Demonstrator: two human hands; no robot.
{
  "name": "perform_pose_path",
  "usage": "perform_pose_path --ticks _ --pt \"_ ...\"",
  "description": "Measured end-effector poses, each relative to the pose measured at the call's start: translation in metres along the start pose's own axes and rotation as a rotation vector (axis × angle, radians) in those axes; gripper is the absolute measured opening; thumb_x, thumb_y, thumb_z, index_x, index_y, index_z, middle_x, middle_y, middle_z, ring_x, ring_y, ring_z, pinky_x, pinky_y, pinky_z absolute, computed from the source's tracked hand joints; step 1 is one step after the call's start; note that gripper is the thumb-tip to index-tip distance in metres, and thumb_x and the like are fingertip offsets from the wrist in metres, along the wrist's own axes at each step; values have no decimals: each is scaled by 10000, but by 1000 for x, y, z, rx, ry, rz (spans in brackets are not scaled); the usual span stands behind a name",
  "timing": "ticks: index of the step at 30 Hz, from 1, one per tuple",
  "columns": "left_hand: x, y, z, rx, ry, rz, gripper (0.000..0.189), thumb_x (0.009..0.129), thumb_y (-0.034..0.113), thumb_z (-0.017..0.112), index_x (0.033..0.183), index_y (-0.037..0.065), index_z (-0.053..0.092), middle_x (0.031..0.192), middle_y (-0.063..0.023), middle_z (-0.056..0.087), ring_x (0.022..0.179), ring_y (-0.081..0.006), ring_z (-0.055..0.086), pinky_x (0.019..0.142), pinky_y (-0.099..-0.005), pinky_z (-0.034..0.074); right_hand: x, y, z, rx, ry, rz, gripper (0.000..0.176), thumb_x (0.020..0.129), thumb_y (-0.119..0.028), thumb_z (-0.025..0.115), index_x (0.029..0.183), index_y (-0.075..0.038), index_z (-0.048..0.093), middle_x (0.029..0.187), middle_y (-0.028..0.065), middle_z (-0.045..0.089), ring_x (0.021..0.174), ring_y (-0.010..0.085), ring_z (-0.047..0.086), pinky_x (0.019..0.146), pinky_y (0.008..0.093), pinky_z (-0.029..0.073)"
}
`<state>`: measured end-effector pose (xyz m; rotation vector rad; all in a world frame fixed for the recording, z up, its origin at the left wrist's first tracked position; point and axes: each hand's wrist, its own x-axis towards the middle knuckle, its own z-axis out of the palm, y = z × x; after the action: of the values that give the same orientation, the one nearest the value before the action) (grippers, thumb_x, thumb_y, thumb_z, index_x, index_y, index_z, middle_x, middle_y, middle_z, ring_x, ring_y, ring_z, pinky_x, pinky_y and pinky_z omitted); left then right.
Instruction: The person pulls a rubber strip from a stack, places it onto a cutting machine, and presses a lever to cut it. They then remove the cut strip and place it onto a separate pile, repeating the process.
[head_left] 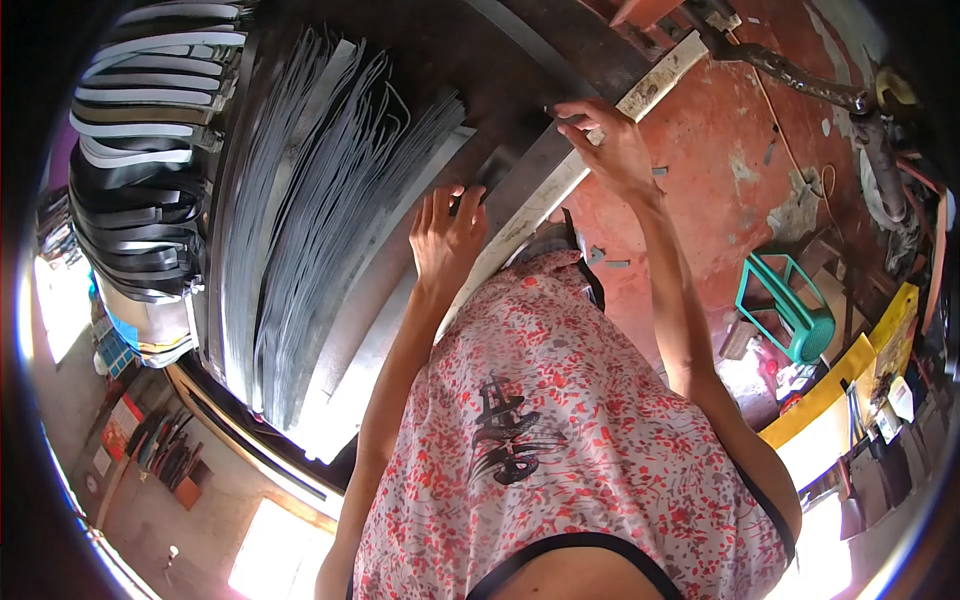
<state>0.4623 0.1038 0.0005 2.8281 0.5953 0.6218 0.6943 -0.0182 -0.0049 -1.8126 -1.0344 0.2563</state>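
My left hand point(446, 245) is over the front part of the dark table, its fingers bent and pressed near a small dark piece whose kind I cannot make out. Farther right, my right hand point(608, 150) is above the table's pale edge point(560, 187), thumb and fingers brought together at the tips. Whatever sits in that pinch is too small and dark to name. Left of my left hand lies a big bundle of thin dark grey strips point(330, 190). A wider flat strip point(400, 225) runs between the bundle and my hand.
Several thick folded straps, black and white point(140, 200), are stacked at the table's far left. On the worn red floor point(720, 200) to the right are small dark scraps point(617, 264) and a green plastic stool point(800, 315). A dark metal bar point(810, 85) stands beyond.
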Motion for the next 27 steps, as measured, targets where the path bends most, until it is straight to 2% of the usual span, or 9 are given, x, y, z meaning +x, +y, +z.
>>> perform_pose_path --ticks 2,6,8,12,14,18,24,27 --pt "2 1 0 10 -27 -9 294 748 97 738 1030 124 661 1000 -60 623 852 -225 643 650 -357 552 -2 -1 -3 -111 46 -86 203 828 -71 697 1027 -88 668 977 69 685 825 232 691 674 347 559" --pt "3 4 -3 -6 -27 -41 301 752 96 735 1042 114 656 1008 -68 625 878 -250 644 671 -367 553 -5 -14 3 -145 92 -227 220 817 -51 692 1031 -95 668 962 58 669 829 249 666 686 357 552" --pt "5 5 -5 -30 -44 -63 313 754 93 730 1055 107 648 1015 -77 627 885 -264 643 687 -377 551 -6 -21 10 -250 98 -378 250 800 -37 687 1040 -103 670 1000 42 651 886 252 642 735 361 547" --pt "5 3 -4 -20 -45 -55 318 756 94 726 1062 101 639 1013 -83 626 891 -271 641 705 -388 547 -13 -14 24 -378 53 -394 278 776 -48 683 1051 -93 674 1098 41 626 937 252 627 801 362 536" --pt "4 2 -1 -24 -19 -42 326 738 74 695 1053 101 615 1002 -87 613 828 -260 614 705 -387 519 -12 -13 25 -371 57 -403 274 780 -47 677 1051 -86 674 1100 41 625 938 252 628 805 360 535" --pt "4 2 -2 -22 -27 -41 329 738 65 685 1058 103 616 1001 -90 612 825 -265 612 705 -391 516 -13 -6 28 -377 58 -403 262 794 -43 658 1054 -73 673 1106 30 624 932 243 629 819 356 532" --pt "3 1 -6 -12 -34 -68 321 738 59 681 1050 104 621 1002 -94 613 870 -271 621 720 -391 517 -15 -1 33 -368 44 -377 330 764 -24 654 1087 -92 668 1147 -6 617 925 219 626 830 352 528" --pt "3 1 -12 52 -74 -79 304 753 98 724 1046 117 645 1021 -81 626 908 -258 650 706 -398 554 -16 2 35 -362 56 -372 369 748 -8 646 1104 -102 663 1168 -11 611 928 218 624 836 348 529"
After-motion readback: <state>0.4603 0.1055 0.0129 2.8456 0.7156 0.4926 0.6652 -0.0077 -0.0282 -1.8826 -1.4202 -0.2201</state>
